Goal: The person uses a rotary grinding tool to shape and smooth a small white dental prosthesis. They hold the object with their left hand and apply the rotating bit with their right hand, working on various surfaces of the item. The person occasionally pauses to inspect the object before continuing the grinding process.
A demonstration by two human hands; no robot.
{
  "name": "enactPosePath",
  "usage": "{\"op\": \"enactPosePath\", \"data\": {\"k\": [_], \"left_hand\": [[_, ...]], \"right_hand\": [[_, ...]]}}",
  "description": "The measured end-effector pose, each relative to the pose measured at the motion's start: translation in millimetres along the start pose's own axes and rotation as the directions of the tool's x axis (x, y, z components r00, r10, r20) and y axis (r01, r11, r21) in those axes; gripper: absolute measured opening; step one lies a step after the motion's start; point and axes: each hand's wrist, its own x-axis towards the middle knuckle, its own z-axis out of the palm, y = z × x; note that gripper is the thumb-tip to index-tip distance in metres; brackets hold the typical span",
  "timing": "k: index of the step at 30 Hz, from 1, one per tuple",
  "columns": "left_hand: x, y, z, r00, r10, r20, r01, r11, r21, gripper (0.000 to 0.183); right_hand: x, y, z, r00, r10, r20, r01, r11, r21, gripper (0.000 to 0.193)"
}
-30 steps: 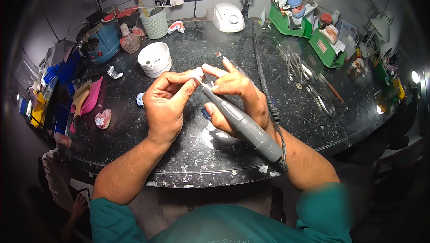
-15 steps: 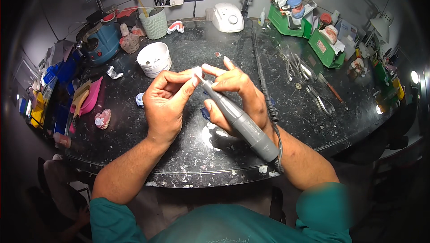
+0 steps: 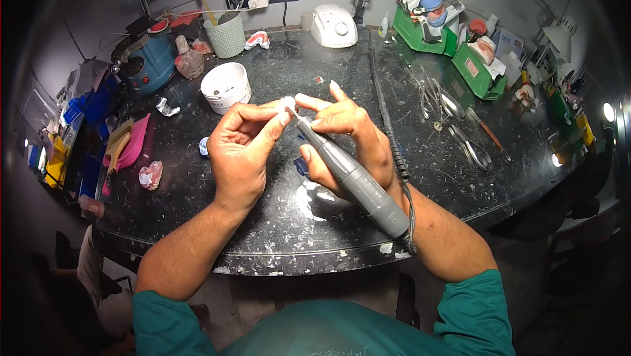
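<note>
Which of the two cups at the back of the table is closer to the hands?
The white round cup is closer, just behind the left hand. The pale green basket-like cup holding tools stands farther back by the wall.

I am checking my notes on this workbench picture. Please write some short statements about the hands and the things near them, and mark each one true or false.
1. The right hand holds a grey handpiece. True.
2. The left hand pinches a small white piece at its fingertips. True.
3. The white round tub lies on its side. False: it stands upright on the dark worktop, open end up.
4. The pink dustpan lies to the person's right. False: it lies at the left.
5. The handpiece's tip meets the white piece. True.
</note>
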Motion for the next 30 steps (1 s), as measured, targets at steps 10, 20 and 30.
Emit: {"op": "enactPosePath", "data": {"k": [10, 20, 30], "left_hand": [[0.3, -2.1, -0.4, 1.000, -0.028, -0.008, 0.027, 0.999, -0.024, 0.010], [0.4, -1.0, -1.4, 1.000, -0.011, 0.003, 0.011, 1.000, -0.021, 0.010], [0.8, -3.6, -1.4, 1.000, -0.012, -0.002, 0.012, 0.998, -0.057, 0.010]], "right_hand": [[0.1, 0.3, -0.5, 1.000, 0.010, 0.007, -0.010, 1.000, -0.012, 0.038], [1.3, 0.4, -2.1, 0.999, -0.009, 0.032, 0.009, 1.000, -0.018, 0.039], [3.8, -0.7, -6.2, 0.996, -0.039, 0.079, 0.042, 0.998, -0.038, 0.039]]}}
